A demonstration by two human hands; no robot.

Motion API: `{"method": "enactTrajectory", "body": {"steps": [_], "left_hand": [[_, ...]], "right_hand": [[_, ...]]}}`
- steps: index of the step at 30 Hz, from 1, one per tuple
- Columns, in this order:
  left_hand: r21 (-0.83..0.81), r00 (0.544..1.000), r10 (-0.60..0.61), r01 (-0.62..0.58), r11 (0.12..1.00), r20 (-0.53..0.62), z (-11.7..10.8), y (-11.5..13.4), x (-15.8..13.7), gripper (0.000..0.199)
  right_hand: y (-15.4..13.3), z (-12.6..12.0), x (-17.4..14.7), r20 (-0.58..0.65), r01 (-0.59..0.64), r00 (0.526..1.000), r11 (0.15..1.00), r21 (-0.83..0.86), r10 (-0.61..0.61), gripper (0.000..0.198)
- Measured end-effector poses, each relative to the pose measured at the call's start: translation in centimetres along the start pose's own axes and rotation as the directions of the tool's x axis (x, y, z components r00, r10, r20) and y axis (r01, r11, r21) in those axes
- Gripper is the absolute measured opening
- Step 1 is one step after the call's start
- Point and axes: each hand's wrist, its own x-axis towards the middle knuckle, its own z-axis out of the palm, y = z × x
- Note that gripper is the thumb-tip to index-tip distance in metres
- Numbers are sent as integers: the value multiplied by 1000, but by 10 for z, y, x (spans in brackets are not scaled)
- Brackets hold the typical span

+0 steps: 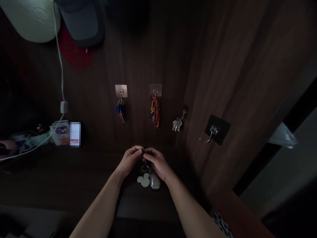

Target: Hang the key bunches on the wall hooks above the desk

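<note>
Pinching: left hand (127,161), its fingers clamped on a small dark piece (142,150).
Right hand (158,164): fingers bent close beside this piece; their exact grip I cannot tell.
Below the hands: ring (145,169), white mouse-shaped tag (144,180) and grey fob (155,180), hanging near together.
Back wall (137,115): blue-tagged keys (120,108) at left, red cords (156,114) in the middle, both on hooks.
Near the corner: silver keys (177,124), also hooked.
Counter (61,178): box (61,132) standing at left.
</note>
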Motion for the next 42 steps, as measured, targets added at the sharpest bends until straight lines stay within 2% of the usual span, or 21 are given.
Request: {"method": "enactTrajectory", "body": {"steps": [4,8,10,13,17,20,24,31,34,42], "left_hand": [[20,1000,15,-14,1000,-26,0,0,0,20],[32,998,16,-14,999,-68,0,-1,1,21],[18,996,16,-15,1000,-91,-2,-1,2,27],[9,990,5,-4,1000,-143,-4,-1,4,36],[60,986,-33,43,997,-162,-6,-3,5,37],[129,990,-67,83,988,-123,-5,-5,5,36],[185,990,-104,120,975,-93,-2,-5,3,36],[213,987,-135,149,965,-82,-3,-5,3,37],[233,987,-143,155,960,-69,-2,-5,2,36],[319,987,-152,159,934,-45,0,-4,1,37]], "right_hand": [[2,-1,1,1,48,999,985,-169,-48,23],[0,-1,2,-5,105,994,978,-178,-107,17],[-4,-1,2,-49,131,989,986,-102,-136,16],[-15,-5,-1,-130,198,975,970,142,-180,19],[-31,-17,-9,-98,262,965,846,465,-245,20],[-41,-26,-13,-85,295,948,747,596,-307,21],[-52,-29,-17,-143,388,908,658,645,-394,24],[-64,-30,-23,-183,475,861,622,622,-474,25],[-68,-32,-23,-214,511,837,580,635,-504,23],[-65,-35,-23,-209,454,841,440,775,-499,25]]}}
